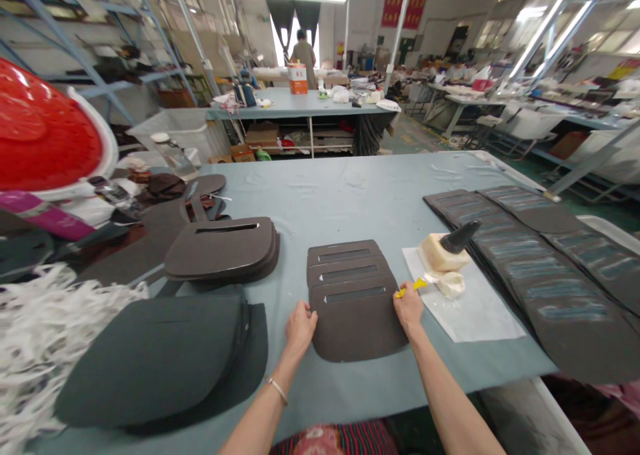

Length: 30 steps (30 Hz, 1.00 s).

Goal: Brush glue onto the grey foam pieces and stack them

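Observation:
In front of me several dark brown panels (357,328) with slots lie overlapped in a stepped row, rounded ends toward me. My left hand (300,328) is closed at the left edge of the nearest panel, its thumb and fingers pinching there. By the right edge, my right hand (411,310) is closed around a thin yellow tool (419,283), whose far end is too small to make out. Beyond that hand, a cream block (440,253) with a black cone-shaped piece (461,236) and a pale lump (451,285) rest on a white sheet (480,321).
A stack of slotted brown panels (220,251) and dark green panels (155,355) lie at left, beside white strips (30,328). At right, brown panels (545,268) with bluish streaked slots overlap. A red-topped object (45,128) stands far left. A person (305,51) stands beyond the second table (300,111).

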Each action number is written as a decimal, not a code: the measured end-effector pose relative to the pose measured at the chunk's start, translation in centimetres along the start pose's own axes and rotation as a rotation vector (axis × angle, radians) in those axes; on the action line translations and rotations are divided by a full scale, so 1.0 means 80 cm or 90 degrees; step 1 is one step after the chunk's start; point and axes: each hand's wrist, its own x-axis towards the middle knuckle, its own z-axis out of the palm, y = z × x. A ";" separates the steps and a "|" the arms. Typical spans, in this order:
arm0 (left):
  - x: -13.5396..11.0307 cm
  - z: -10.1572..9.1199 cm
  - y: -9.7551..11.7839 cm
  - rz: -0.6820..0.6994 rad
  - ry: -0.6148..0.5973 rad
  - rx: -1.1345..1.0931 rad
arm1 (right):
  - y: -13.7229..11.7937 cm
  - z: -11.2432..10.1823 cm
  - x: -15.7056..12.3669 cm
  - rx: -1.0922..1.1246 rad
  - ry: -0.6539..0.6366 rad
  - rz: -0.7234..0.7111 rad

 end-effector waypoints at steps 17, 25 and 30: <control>-0.065 -0.214 -0.156 0.018 0.306 0.152 | -0.070 -0.005 -0.081 0.206 0.124 -0.200; -0.070 -0.208 -0.133 0.061 0.178 -0.220 | -0.298 -0.013 -0.258 0.548 -0.340 -0.405; -0.072 -0.246 -0.159 -0.003 0.315 -0.034 | -0.334 -0.007 -0.295 0.558 -0.301 -0.400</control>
